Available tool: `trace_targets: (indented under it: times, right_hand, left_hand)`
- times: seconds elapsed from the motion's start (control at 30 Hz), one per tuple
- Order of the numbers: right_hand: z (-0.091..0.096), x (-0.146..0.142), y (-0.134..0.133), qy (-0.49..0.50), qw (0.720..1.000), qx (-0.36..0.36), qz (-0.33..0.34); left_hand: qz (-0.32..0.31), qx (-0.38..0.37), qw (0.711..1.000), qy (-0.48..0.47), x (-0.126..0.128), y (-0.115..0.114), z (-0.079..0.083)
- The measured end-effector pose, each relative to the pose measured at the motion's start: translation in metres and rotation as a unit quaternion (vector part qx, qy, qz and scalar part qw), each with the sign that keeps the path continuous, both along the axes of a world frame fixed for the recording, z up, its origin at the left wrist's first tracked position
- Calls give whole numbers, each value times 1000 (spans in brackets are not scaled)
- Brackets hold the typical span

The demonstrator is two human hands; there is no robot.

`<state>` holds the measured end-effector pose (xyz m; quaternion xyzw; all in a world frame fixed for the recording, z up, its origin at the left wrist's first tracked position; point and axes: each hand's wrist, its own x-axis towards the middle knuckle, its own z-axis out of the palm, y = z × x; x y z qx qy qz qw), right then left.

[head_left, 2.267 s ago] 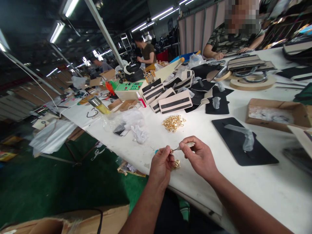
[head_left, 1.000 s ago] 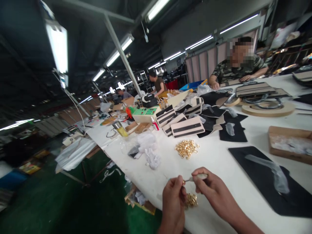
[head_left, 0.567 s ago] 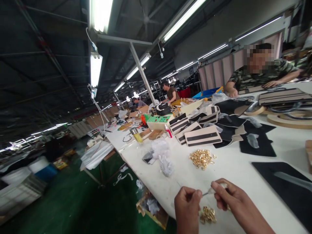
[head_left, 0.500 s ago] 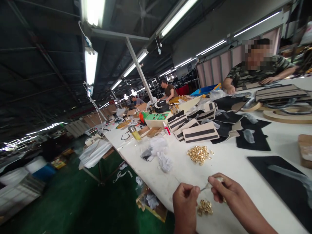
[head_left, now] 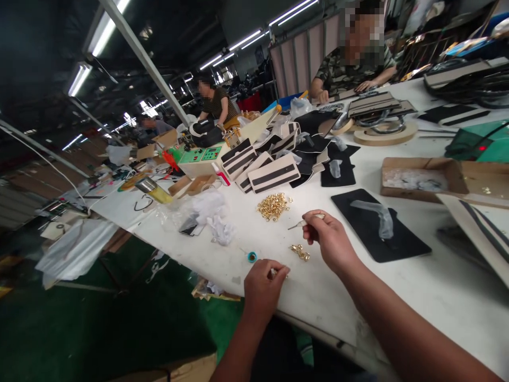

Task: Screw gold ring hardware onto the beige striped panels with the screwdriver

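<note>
My right hand (head_left: 324, 233) is closed around the pale handle of a small screwdriver-like tool (head_left: 297, 226), its thin metal shaft pointing left over the table; the exact tip is too small to tell. Lower and to the left, my left hand (head_left: 263, 284) is pinched at the table's near edge, with a small gold metal piece (head_left: 274, 272) showing at its fingers. A few gold pieces (head_left: 300, 252) lie between the hands. Farther back is a larger heap of gold metal pieces (head_left: 273, 206). A small round teal container (head_left: 252, 257) stands beyond my left hand.
Black panel (head_left: 358, 233) with plastic wrap lies to the right, near cardboard boxes (head_left: 453, 175). Striped beige panels (head_left: 274, 174) are stacked behind the heap. Crumpled white plastic (head_left: 210, 209) sits left. A co-worker in camouflage (head_left: 350, 69) works across the table.
My hands have moved apart; the tool is now away from my left hand, which is lower, near the table edge. The near gold pile looks smaller. The view has swung right and down.
</note>
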<state>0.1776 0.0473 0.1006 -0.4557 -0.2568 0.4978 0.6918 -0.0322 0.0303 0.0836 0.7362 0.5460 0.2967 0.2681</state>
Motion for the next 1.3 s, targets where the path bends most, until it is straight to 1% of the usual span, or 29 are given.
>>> trace_targets:
  times: [0.07, 0.17, 0.3, 0.4, 0.47, 0.67, 0.83, 1.0, 1.17, 1.23, 1.3]
  right_hand:
    - [1, -2, 0, -3, 1000, -2, 6]
    - [3, -5, 1, -8, 1000, -6, 13]
    - [1, -3, 1, -10, 1000, -5, 5]
    - [-2, -2, 1, -14, 1000, -4, 7]
    - [-3, -2, 1, -15, 1000, -5, 10]
    - [-7, -3, 3, -22, 1000, -18, 8]
    - [-13, -4, 3, -32, 999, -23, -7]
    - [-21, -4, 4, -27, 999, -29, -26]
    - [-26, -4, 6, -20, 999, -22, -43]
    - [-27, -4, 6, -18, 999, -18, -48]
    - [-26, -4, 6, -20, 998, -14, -50]
  left_hand:
    - [-69, 23, 995, 70, 3, 5, -1]
    - [-130, 52, 979, 149, 10, 15, 2]
    - [-182, 87, 953, 225, 25, 34, 6]
    - [-210, 88, 935, 272, 37, 48, 5]
    - [-216, 87, 930, 284, 42, 56, 2]
    - [-225, 98, 929, 276, 46, 67, -2]
    - [-226, 108, 925, 285, 45, 66, -1]
    - [-245, 130, 925, 259, 40, 64, -9]
    - [-221, 128, 946, 201, 33, 66, -15]
    - [-202, 122, 956, 174, 30, 64, -14]
    - [-167, 97, 975, 112, 25, 60, -11]
